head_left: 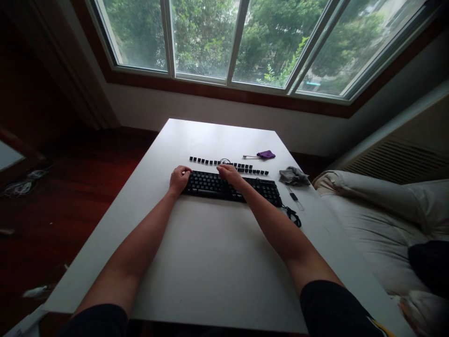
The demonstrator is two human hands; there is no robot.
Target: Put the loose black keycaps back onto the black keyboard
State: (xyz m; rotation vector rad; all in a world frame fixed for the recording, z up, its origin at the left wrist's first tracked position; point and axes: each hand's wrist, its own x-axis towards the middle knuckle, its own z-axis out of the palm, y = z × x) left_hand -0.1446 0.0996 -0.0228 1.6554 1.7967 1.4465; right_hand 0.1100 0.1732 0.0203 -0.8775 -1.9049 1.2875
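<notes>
A black keyboard [203, 184] lies across the white table. My left hand [179, 180] is closed around its left end, the thumb near the top corner. Over the upper part of the keyboard, my right hand [229, 175] has its fingers pinched together; what they hold, if anything, is too small to make out. Just behind those fingers is a thin, ring-like thing [224, 161]. Black keycaps [206, 162] stand in a line behind the keyboard, and a second short line of keycaps [259, 172] sits further right. My right forearm hides part of the keys.
Right of the keyboard are a coiled black cable [293, 217], a small wire tool with a black handle [293, 197] and a crumpled grey cloth [293, 176]. Further back lies a purple cloth [266, 154] beside a thin white-tipped stick [249, 157]. A sofa [372, 220] borders the table's right side.
</notes>
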